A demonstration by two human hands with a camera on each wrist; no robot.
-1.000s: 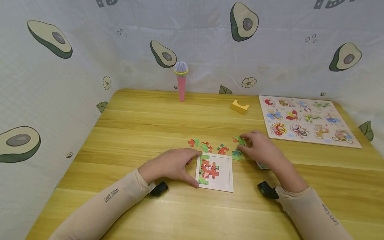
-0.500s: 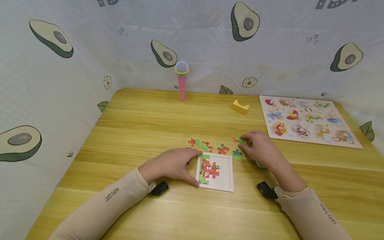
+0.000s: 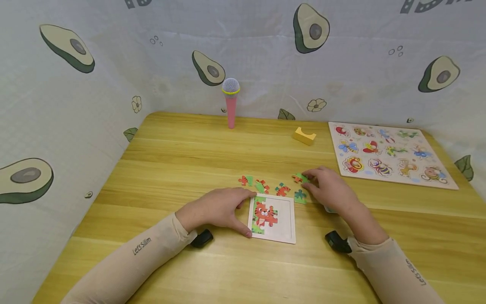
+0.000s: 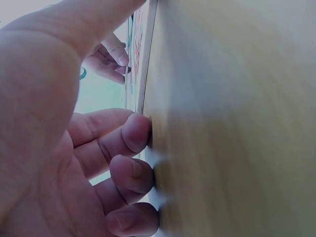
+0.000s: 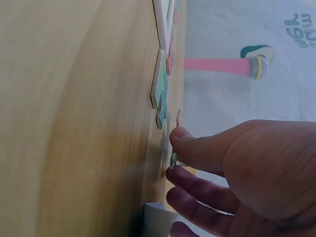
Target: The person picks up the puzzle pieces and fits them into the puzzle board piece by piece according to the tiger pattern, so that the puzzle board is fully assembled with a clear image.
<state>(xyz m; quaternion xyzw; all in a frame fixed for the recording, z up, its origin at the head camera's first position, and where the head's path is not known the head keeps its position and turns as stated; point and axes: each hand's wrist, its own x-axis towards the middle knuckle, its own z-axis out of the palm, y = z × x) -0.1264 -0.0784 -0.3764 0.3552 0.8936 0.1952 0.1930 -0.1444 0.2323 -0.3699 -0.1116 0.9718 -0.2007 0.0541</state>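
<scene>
A square puzzle board (image 3: 284, 221), partly filled with a red tiger picture along its left side, lies on the table. My left hand (image 3: 218, 207) holds its left edge, thumb at the near corner and forefinger at the far one. Beyond the board, my right hand (image 3: 334, 190) pinches a red and green puzzle piece (image 3: 297, 177) between thumb and fingers, seen edge-on low over the table in the right wrist view. A teal and green piece (image 3: 300, 196) lies close below it. Further left are a striped piece (image 3: 282, 190), a red-green piece (image 3: 262, 186) and another piece (image 3: 245, 180).
A pink toy microphone (image 3: 230, 109) stands at the back. Right of it sits a yellow arched block (image 3: 304, 137). A large insect puzzle board (image 3: 395, 156) lies at the back right. Some pale object (image 3: 330, 210) is mostly hidden beneath my right wrist.
The pinched piece has shifted and turned slightly to the left at my right fingertips. My left hand and the puzzle board stay in place.
</scene>
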